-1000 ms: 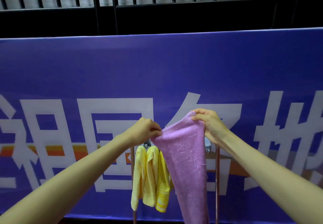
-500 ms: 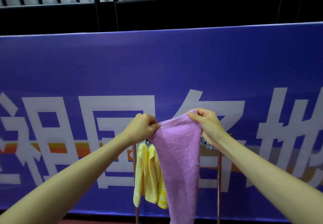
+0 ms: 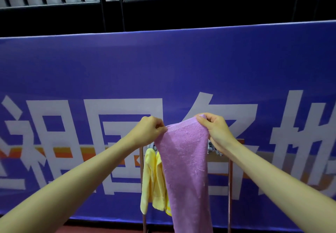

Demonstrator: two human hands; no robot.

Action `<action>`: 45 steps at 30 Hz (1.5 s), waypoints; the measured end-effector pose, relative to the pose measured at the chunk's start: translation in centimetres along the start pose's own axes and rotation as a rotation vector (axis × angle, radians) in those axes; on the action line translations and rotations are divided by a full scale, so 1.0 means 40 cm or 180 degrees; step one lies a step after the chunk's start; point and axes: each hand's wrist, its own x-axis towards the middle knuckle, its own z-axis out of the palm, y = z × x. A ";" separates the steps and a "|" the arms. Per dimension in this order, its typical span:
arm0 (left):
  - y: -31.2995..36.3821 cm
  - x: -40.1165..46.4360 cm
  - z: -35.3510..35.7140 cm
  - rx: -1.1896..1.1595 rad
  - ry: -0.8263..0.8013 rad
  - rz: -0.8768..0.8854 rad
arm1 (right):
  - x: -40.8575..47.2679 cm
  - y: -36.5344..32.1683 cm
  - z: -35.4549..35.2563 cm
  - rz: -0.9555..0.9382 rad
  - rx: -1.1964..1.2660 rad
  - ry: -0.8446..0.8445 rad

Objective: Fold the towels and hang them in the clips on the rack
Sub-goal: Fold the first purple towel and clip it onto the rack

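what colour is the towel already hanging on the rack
Yellow: the hanging towel shows in the head view, left of the purple towel.

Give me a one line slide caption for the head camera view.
Both hands, left and right, pinch the top corners of a purple towel before the rack, where a yellow towel already hangs.

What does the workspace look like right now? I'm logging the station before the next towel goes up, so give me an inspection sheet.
Surface: no table seen; reddish floor strip at the bottom.
Job's things: purple towel held up by its top edge, hanging long in front of the rack; yellow towel already hangs at a clip; metal clips partly hidden.
Clutter: nothing seen.
Grippers: left hand pinches the top left corner, right hand the top right corner.
Cables: nothing seen.
Surroundings: blue banner with white characters; black railing above.
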 end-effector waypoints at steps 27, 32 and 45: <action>-0.049 0.030 -0.006 0.0235 -0.0687 -0.0059 | -0.015 -0.019 0.003 -0.0206 -0.0243 -0.0206; -0.022 -0.025 -0.011 -0.0729 -0.0724 0.0719 | 0.010 -0.027 -0.015 0.0031 0.0028 0.0001; 0.028 -0.038 -0.025 -0.0522 -0.1890 0.0471 | -0.014 -0.040 0.005 0.0011 -0.0412 -0.0416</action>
